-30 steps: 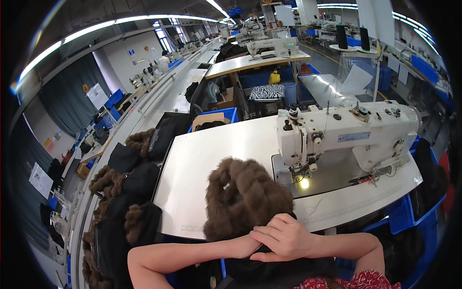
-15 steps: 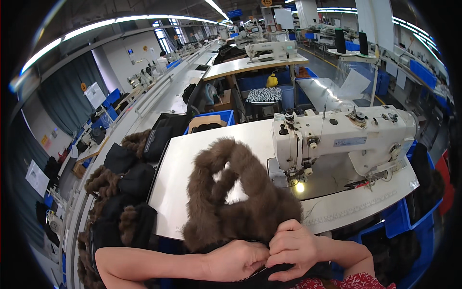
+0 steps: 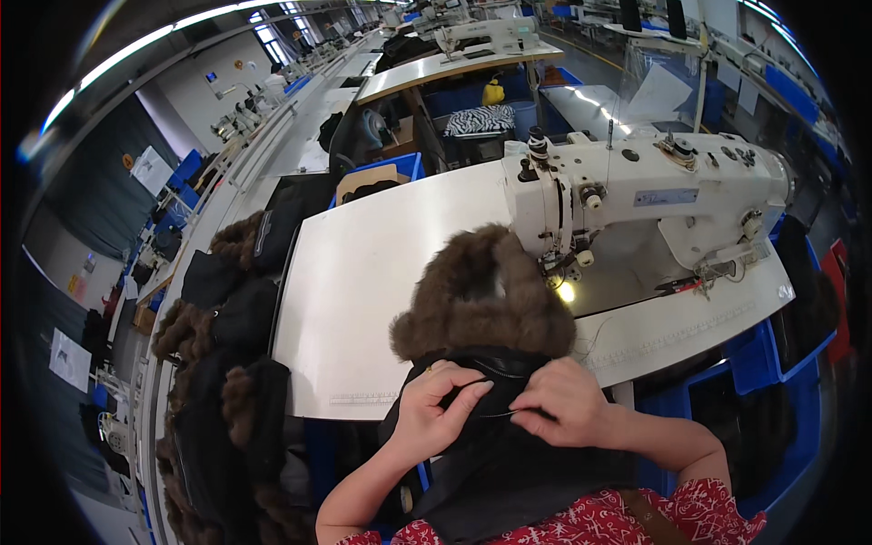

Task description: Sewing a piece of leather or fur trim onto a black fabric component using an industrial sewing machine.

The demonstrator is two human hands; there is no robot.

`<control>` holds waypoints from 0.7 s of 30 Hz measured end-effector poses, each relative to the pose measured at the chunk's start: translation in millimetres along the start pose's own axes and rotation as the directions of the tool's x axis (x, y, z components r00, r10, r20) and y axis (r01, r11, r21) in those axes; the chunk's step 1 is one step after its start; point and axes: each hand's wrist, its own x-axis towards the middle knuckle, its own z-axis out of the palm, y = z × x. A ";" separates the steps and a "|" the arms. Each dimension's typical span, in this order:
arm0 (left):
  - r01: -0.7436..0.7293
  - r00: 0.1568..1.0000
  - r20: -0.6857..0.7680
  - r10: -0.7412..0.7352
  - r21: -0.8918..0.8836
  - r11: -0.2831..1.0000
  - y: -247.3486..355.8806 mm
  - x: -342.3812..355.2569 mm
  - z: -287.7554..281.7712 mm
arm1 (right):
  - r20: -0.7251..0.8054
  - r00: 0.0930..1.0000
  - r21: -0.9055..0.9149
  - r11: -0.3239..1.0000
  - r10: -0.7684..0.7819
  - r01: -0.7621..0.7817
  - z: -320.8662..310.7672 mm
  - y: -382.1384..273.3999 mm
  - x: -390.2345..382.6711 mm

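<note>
- I see a black cloth piece (image 3: 536, 472) at lower centre of the frame, spread in front of the person's red patterned top (image 3: 590, 520), with its upper end at the near edge of a white surface (image 3: 350, 272).
- Joined to that upper end is a loop of brown fur (image 3: 495, 331), in the middle of the frame; a small gap shows through it, and its right side overlaps the sewing machine's head in my line of sight.
- The left hand (image 3: 436, 413), lower centre, has thumb and forefinger pinched on the black cloth piece, just left of a dark opening with zip teeth (image 3: 500, 371) along its upper edge.
- The right hand (image 3: 568, 404), just right of the opening, has its thumb and fingertips closed on the edge there; the 2 hands are near each other but apart.
- A white sewing machine (image 3: 654, 191) fills the right of the frame, its lamp (image 3: 566, 292) glowing by the needle area.
- Red-handled snips (image 3: 681, 285) lie below its arm.
- At left, black pieces with brown fur are heaped in a long pile (image 3: 241, 327).
- Blue bins (image 3: 761, 356) stand at lower right.
</note>
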 end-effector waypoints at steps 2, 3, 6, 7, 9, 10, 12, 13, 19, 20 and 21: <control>-0.014 0.999 0.040 0.015 -0.021 1.000 3.3 -0.2 2.7 | -0.070 0.973 0.207 0.957 0.220 -0.202 -5.0 0.9 6.1; -0.032 0.998 0.060 0.033 -0.026 0.999 4.1 -1.5 2.1 | -0.083 0.959 0.263 0.934 0.272 -0.242 -9.2 -1.5 15.4; -0.014 0.997 0.082 0.016 -0.029 0.999 -0.3 -7.5 -5.8 | 0.073 0.981 0.217 0.958 0.177 -0.189 -18.3 -13.6 38.1; -0.015 0.996 0.086 0.018 -0.036 0.999 0.0 -9.6 -6.7 | 0.156 0.979 0.207 0.965 0.133 -0.163 -18.7 -16.6 41.1; -0.040 0.995 0.089 0.041 -0.014 0.999 1.2 -12.4 -5.5 | 0.176 0.975 0.153 0.974 0.138 -0.165 -17.0 -13.0 41.0; -0.100 0.991 0.087 0.097 0.030 0.995 -0.4 -13.5 -4.2 | 0.261 0.957 0.143 0.976 0.123 -0.164 -17.5 -7.6 42.8; -0.178 0.984 0.034 0.175 0.097 0.979 -3.3 -20.0 3.6 | 0.391 0.913 0.144 0.973 0.112 -0.181 -21.0 -3.2 47.7; -0.176 0.984 0.031 0.173 0.096 0.980 -3.7 -21.4 7.1 | 0.394 0.912 0.144 0.973 0.112 -0.182 -22.9 -2.9 49.7; -0.140 0.980 0.168 0.108 0.196 0.971 10.6 -13.5 10.7 | 0.677 0.718 -0.130 0.987 0.159 -0.096 -38.8 -12.4 78.4; -0.172 0.974 0.188 0.127 0.241 0.955 9.7 -11.5 9.9 | 0.700 0.702 -0.157 0.987 0.128 -0.024 -38.2 -12.5 82.7; -0.168 0.974 0.188 0.124 0.239 0.956 9.5 -12.7 9.8 | 0.723 0.683 -0.180 0.982 0.099 0.048 -37.5 -13.2 84.6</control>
